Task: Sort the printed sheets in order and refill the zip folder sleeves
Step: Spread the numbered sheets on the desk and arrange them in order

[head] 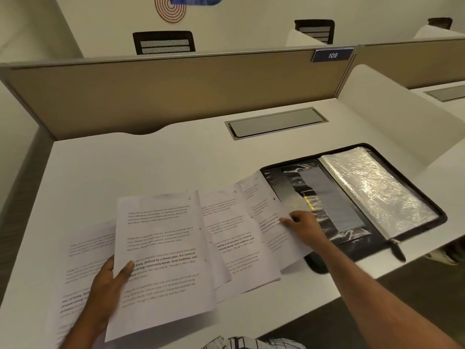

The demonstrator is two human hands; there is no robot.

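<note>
Across most of the frame, a white table (125, 167), closed off at the top by a tan partition panel (176, 91). At right centre on the table, the zip folder (281, 187), lying open and flat, with its stack of clear sleeves (372, 187) on the right half; under the glare, impossible to tell whether filled. From lower left to centre, the printed sheets (83, 268), fanned out and overlapping, the outermost lapping over the folder's left edge. Among them, a sheet marked 5 (161, 248) raised at lower centre, and a sheet marked 9 (226, 210) just to its right. Gripping the left edge of the sheet marked 5, thumb on top: the left hand (105, 288). Pinching the edge of the rightmost sheet (259, 202) with curled fingers: the right hand (304, 225), centre right. Looks like the sorting step, with refilling not yet begun. Calls next for reading the handwritten numbers at the top corners and stacking in order, only then for slipping pages into sleeves. In the way: overlap hiding most numbers, and paper covering part of the folder. Beyond, a grey cable hatch (276, 122) at upper centre and a small plate reading 109 (332, 55) at upper right.
</note>
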